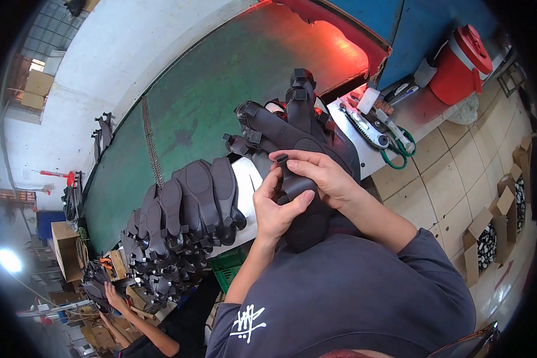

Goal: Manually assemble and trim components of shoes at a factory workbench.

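Note:
A black shoe with a dark sole-like underside is held close in front of my chest. My left hand is wrapped round its near side, thumb lying across the dark surface. From the other side my right hand grips it, with thumb and fingertips pinching near a small black clip-like piece at its upper end. My palms hide part of the shoe. Just beyond my hands lies a heap of similar black shoes, several with small square black pieces on their ends.
A green conveyor belt runs past a metal ledge, toward a red-lit opening. To the left stand rows of black shoes. Scissors and a red jug stand at right; cartons line the floor. A co-worker's hand shows lower left.

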### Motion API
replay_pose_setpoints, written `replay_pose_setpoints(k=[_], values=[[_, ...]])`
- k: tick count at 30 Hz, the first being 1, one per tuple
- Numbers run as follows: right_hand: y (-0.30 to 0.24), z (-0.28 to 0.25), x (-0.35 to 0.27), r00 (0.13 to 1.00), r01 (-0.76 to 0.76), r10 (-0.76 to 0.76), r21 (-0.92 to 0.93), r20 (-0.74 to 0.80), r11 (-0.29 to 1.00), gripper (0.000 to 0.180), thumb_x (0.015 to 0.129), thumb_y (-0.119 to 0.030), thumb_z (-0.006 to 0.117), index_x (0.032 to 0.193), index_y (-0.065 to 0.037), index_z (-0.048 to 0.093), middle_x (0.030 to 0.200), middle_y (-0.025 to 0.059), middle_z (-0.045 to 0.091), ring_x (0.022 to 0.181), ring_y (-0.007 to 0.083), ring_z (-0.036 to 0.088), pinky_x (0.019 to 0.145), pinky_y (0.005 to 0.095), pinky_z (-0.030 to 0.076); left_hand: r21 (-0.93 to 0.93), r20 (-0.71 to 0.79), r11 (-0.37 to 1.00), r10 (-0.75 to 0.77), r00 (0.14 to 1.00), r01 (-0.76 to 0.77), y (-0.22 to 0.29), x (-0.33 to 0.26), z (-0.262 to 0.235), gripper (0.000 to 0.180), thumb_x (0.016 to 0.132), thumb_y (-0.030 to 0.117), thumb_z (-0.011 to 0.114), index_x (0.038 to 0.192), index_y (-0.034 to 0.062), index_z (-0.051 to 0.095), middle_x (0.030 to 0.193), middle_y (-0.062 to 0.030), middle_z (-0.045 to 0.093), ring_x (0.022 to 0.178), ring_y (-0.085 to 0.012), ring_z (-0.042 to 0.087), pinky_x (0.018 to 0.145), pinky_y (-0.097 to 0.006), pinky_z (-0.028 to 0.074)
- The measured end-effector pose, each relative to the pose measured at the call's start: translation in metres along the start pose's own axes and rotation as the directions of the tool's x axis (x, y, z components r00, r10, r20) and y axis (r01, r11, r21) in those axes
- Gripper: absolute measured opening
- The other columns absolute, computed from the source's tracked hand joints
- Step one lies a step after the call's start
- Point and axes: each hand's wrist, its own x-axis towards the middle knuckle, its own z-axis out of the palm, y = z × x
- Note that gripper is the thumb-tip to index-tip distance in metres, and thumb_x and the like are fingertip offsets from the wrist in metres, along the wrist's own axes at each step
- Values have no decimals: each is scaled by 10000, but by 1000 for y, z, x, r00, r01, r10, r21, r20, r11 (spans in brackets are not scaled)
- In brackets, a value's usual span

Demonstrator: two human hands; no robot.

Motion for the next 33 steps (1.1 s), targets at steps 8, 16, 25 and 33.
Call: replay_pose_setpoints(k=[8,16,25,33], values=[[-4,1,4,999,-22,24,32,-45,999,307,984,-159,530,1242,-24,628,1112,63,643,1015,134,622,921,280,501,86,0,991,102,995,-102,-1,7,1,606,708,147,825,1212,-68,568,1044,-98,647,947,-152,620,838,-265,492],[-6,2,4,996,-12,15,29,-84,999,320,948,-137,535,1224,-9,632,1110,65,645,1005,135,626,922,274,496,246,-20,948,215,976,-203,-6,10,3,604,666,164,831,1170,-66,589,1018,-118,640,920,-189,636,820,-290,501],[-7,6,4,998,40,-40,0,-51,999,331,953,-142,530,1239,-4,619,1087,58,647,982,121,620,918,272,492,284,-2,940,196,981,-188,-7,9,2,622,694,116,829,1222,-70,558,1063,-66,624,960,-147,601,867,-266,469],[-8,9,7,997,25,-32,-94,-70,995,313,944,-115,561,1237,-23,624,1079,46,642,975,106,606,894,268,493,176,0,974,141,990,-139,-7,9,-2,648,703,127,826,1247,-84,545,1094,-82,628,986,-154,604,895,-276,465]])
